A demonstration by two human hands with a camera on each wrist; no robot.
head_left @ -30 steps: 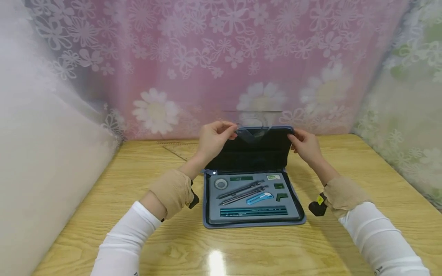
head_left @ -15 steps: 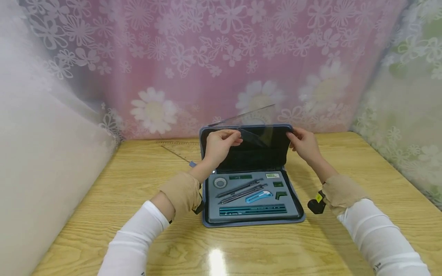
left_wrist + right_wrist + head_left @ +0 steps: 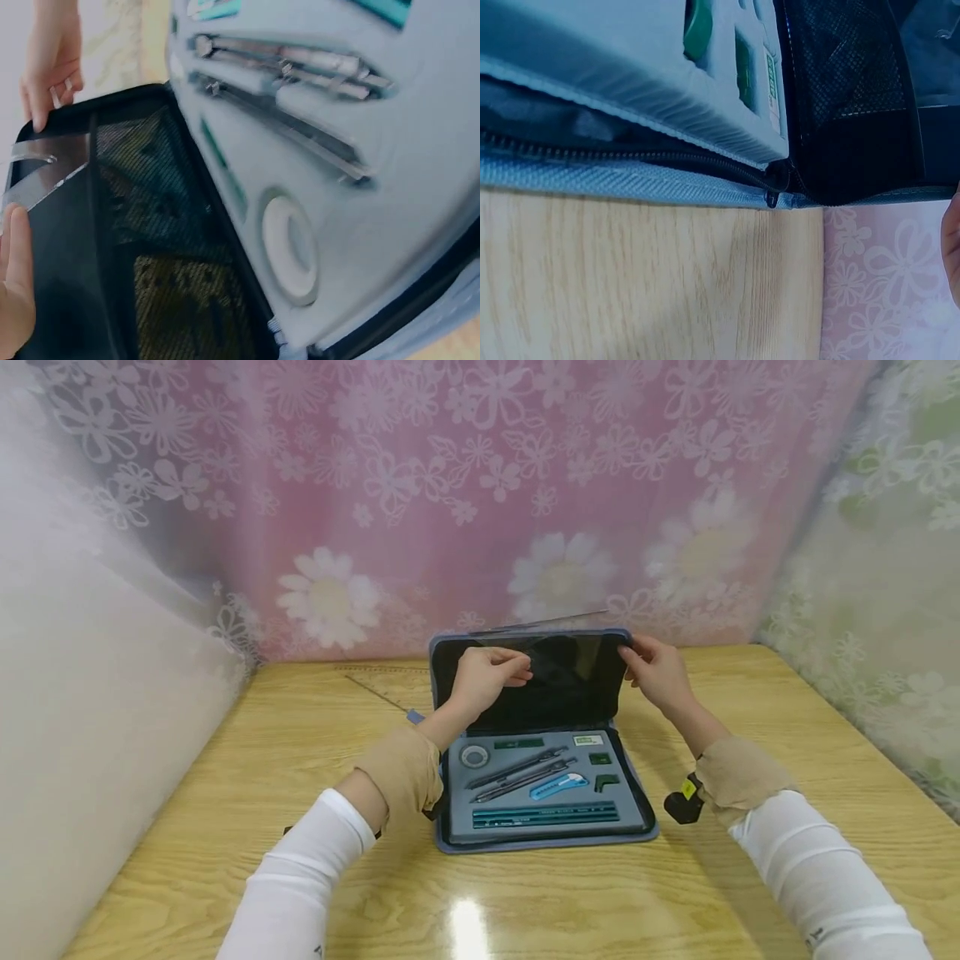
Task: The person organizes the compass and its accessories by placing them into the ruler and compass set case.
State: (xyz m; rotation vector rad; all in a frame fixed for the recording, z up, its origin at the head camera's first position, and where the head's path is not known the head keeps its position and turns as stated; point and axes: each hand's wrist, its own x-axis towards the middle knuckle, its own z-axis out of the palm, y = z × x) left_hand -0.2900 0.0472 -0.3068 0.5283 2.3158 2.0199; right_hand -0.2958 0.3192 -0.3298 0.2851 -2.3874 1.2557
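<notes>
A blue zip case [image 3: 543, 842] lies on the table with its black lid [image 3: 555, 710] raised. My left hand [image 3: 483, 678] pinches a clear set square [image 3: 56, 171] in front of the lid; its long edge shows just above the lid's top. The lid's upper right corner is held between the thumb and fingers of my right hand [image 3: 660, 675]. Mesh pockets [image 3: 172, 277] line the lid, as the left wrist view shows. Grey foam holds two compasses [image 3: 521, 781], a blue utility knife [image 3: 558, 786], a round tape-like ring [image 3: 474, 756] and dark green pencils [image 3: 545, 816].
Behind the case on the left, another clear set square [image 3: 386, 687] lies on the wooden table [image 3: 300, 752]. A white eraser [image 3: 588, 740] and small green pieces [image 3: 606, 782] sit in the foam's right side. A flowered curtain [image 3: 450, 527] hangs behind the table.
My left hand has come down and slightly right with the set square, which has tilted and sunk so that mostly its long edge stands above the lid. My right hand keeps holding the lid's corner.
</notes>
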